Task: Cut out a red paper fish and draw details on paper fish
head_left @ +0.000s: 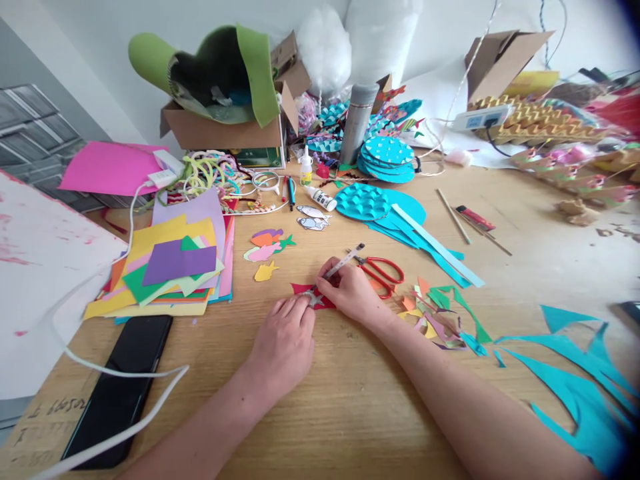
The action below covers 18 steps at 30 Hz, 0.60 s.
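A small piece of red paper (pixel 327 303) lies on the wooden table in front of me, with a small grey fish-like cutout (pixel 316 299) on top of it. My left hand (pixel 289 333) presses on the cutout and the paper, its fingers bent and close together. In my right hand (pixel 350 291) is a slim pale pen (pixel 343 261), pinched with its tip down at the cutout. Red-handled scissors (pixel 383 272) lie just beyond my right hand. Fish shapes of coloured paper (pixel 265 253) and a yellow one (pixel 266 271) rest to the upper left.
Stacked coloured paper (pixel 167 267), a black phone (pixel 120 387) and a white cable (pixel 107 369) are at left. Paper scraps (pixel 440 317) and blue offcuts (pixel 565 373) lie at right. Glue bottles (pixel 321 198), blue discs (pixel 363 202) and a grey flask (pixel 359 123) stand or lie behind.
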### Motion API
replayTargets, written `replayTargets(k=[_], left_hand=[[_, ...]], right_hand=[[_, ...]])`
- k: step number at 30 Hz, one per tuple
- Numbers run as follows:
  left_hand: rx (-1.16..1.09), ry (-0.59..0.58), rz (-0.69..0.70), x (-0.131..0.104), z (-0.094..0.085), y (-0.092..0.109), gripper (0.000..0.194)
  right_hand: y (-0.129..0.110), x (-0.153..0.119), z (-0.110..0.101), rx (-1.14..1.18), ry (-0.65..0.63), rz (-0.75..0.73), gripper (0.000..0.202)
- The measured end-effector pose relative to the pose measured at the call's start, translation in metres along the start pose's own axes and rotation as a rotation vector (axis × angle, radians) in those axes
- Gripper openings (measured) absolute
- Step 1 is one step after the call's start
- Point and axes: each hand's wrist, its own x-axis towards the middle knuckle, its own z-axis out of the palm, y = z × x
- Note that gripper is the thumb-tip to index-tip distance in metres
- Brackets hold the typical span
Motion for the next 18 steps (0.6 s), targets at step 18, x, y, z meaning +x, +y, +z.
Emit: replayTargets(k=[18], left_hand=[[-0.027,-0.002,-0.006,-0.0003,-0.0007,0.0001,0.024]], right_hand=[[0.0036,0.0000,0.0025,-0.049,0.074,0.012,0.007]])
